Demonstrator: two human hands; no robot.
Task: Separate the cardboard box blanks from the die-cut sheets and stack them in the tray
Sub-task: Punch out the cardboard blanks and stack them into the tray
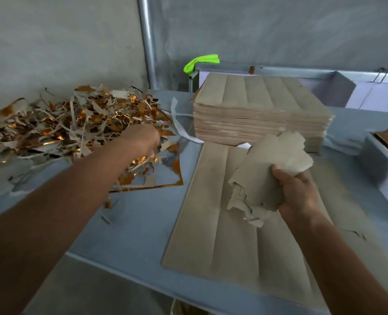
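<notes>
With trimmings to shed, left hand (140, 142) reaching over scrap pile (74, 126), finger state unclear, right hand (298, 192) gripping blanks (268, 173) above sheet (211, 223), near tray (379, 160).

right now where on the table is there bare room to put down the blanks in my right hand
Bare table lies between the scrap pile and the flat sheet, toward the near edge. Crowded: scrap at left, the stack behind, the tray at right.

The tray (380, 160) is cut off at the right edge, its near corner blurred.
</notes>
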